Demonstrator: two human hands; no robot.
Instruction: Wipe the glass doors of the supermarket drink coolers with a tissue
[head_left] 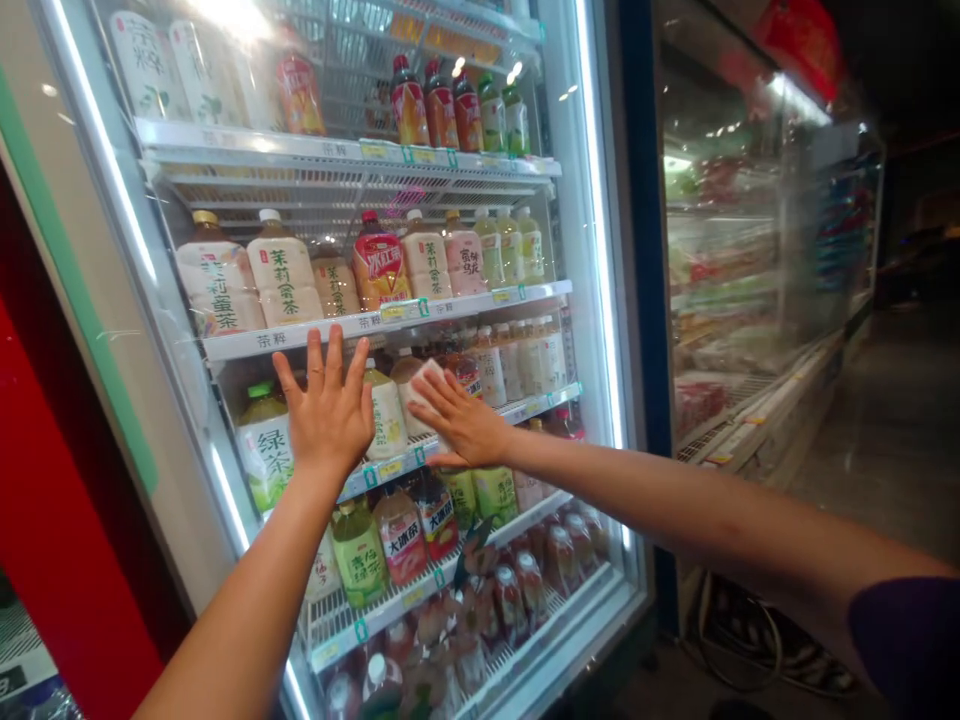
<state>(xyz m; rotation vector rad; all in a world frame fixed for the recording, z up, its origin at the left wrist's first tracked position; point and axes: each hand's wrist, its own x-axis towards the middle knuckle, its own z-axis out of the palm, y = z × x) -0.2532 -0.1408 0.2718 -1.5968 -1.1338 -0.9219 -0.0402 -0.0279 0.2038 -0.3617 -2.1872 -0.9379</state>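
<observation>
Here, a white cloth (430,384) is under the right hand (471,425), against the glass front (337,215) of the drinks fridge (616,420).
The right hand lies flat, fingers slightly apart; the cloth could slip if only pushing holds it. The left hand (328,410), spread wide, could smudge the glass front if it touches. The right hand hides some cloth; glare blurs the top-left tea bottles (202,75).

Door glass (397,345) smooth, glossy; cloth (427,374) matt; btls (382,265) plstc; shelf (330,606) mtl.
</observation>
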